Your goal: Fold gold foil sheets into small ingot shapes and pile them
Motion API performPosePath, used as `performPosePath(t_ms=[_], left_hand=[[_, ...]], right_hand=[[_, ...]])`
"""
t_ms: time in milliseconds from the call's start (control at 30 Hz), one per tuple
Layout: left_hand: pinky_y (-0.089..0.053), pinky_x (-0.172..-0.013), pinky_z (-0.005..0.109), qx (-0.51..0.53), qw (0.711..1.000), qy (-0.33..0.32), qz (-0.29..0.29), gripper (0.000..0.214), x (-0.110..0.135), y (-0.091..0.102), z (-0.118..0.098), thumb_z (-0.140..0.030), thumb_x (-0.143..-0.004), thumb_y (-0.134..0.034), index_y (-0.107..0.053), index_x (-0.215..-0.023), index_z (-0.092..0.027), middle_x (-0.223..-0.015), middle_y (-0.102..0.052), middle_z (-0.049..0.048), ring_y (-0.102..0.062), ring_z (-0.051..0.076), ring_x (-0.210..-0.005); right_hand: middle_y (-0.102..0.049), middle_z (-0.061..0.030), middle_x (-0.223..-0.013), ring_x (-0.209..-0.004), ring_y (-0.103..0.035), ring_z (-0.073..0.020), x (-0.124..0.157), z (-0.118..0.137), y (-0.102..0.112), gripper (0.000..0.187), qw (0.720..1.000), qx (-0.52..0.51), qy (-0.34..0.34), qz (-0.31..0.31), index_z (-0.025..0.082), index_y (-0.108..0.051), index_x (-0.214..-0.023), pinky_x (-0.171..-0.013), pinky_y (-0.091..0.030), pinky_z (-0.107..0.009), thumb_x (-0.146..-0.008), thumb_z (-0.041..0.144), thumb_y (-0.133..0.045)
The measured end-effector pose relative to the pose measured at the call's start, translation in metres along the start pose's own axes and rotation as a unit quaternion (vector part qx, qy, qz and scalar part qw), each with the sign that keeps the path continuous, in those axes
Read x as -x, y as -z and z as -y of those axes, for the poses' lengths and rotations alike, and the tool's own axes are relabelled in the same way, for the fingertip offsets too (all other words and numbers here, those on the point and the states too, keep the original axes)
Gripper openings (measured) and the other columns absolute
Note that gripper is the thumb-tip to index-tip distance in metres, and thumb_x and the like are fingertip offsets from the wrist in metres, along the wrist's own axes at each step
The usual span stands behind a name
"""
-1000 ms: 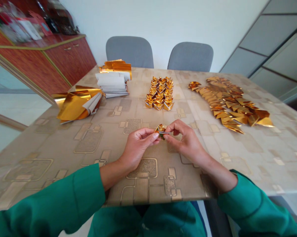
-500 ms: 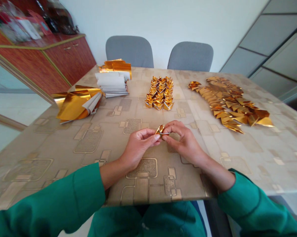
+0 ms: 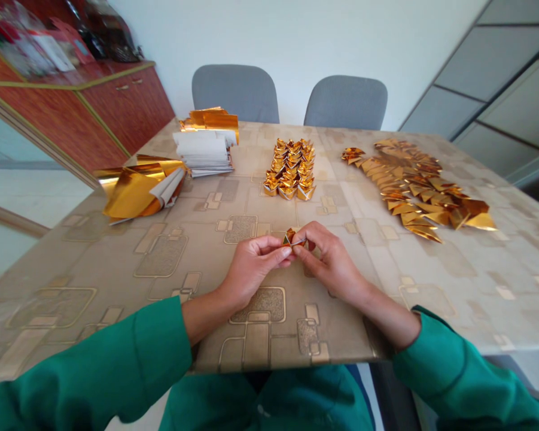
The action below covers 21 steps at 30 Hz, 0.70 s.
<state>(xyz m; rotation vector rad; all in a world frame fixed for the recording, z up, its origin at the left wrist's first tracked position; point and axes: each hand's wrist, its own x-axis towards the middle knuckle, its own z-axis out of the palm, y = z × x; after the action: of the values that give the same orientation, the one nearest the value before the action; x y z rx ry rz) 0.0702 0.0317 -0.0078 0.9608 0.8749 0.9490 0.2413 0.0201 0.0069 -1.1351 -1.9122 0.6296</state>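
Between my fingertips, a small folded piece of gold foil paper (image 3: 289,237) shows a gold face and a darker inner fold. My left hand (image 3: 255,269) pinches it from the left, and my right hand (image 3: 329,260) pinches it from the right, partly hiding its lower side. Both hands are a little above the patterned tablecloth (image 3: 161,257). Farther ahead stands a tight block of folded gold foil shapes (image 3: 289,170). To its right lies a long spread of similar gold pieces (image 3: 413,185).
At the back left are a stack of white-backed paper (image 3: 204,152) with gold sheets on top and a loose heap of gold foil sheets (image 3: 139,191). Beyond the table stand two grey chairs (image 3: 235,93) and a red-brown cabinet (image 3: 125,108).
My right hand has moved slightly left and nearer my left hand. The foil piece looks more tightly folded and has shifted slightly between my fingers.
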Motion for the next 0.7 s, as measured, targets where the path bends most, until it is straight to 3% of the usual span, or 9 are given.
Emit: performPosePath(t_ms=[133, 333, 467, 700], left_hand=[[-0.057, -0.071, 0.023, 0.029, 0.999, 0.025, -0.023, 0.027, -0.0001, -0.0018, -0.0025, -0.031, -0.064, -0.085, -0.071, -0.077, -0.011, -0.076, -0.073, 0.0027, -0.068, 0.011, -0.069], [-0.058, -0.073, 0.025, 0.072, 0.996, 0.053, -0.019, 0.029, 0.0000, -0.0011, -0.0054, -0.029, -0.062, -0.086, -0.071, -0.080, -0.011, -0.080, -0.073, 0.0031, -0.070, 0.013, -0.071], [-0.057, -0.073, 0.024, 0.084, 0.995, 0.053, -0.016, 0.026, 0.0001, 0.0000, -0.0059, -0.027, -0.064, -0.085, -0.070, -0.079, -0.013, -0.079, -0.073, 0.0018, -0.069, 0.012, -0.070], [-0.056, -0.070, 0.022, 0.061, 0.997, 0.051, -0.008, 0.025, -0.0008, -0.0010, -0.0048, -0.027, -0.067, -0.083, -0.070, -0.081, -0.012, -0.077, -0.073, 0.0021, -0.069, 0.011, -0.068]], right_hand=[[-0.060, -0.0005, -0.084, -0.076, -0.054, -0.0148, 0.0004, -0.0017, -0.0029, 0.004, 0.998, -0.063, -0.031, -0.001, 0.021, -0.057, -0.088, -0.070, -0.042, -0.029, -0.089, 0.021, -0.061], [-0.062, -0.0005, -0.088, -0.077, -0.059, -0.0158, -0.0010, -0.0036, -0.0046, 0.028, 0.966, -0.232, -0.116, -0.011, 0.024, -0.045, -0.103, -0.069, -0.046, -0.031, -0.085, 0.032, -0.066], [-0.063, 0.0000, -0.087, -0.080, -0.060, -0.0162, -0.0014, -0.0036, -0.0045, 0.039, 0.955, -0.265, -0.135, -0.012, 0.025, -0.045, -0.108, -0.072, -0.047, -0.033, -0.081, 0.034, -0.071], [-0.061, 0.0020, -0.081, -0.074, -0.060, -0.0146, -0.0011, -0.0042, -0.0023, 0.036, 0.941, -0.304, -0.151, -0.010, 0.024, -0.049, -0.101, -0.070, -0.047, -0.031, -0.078, 0.035, -0.075]])
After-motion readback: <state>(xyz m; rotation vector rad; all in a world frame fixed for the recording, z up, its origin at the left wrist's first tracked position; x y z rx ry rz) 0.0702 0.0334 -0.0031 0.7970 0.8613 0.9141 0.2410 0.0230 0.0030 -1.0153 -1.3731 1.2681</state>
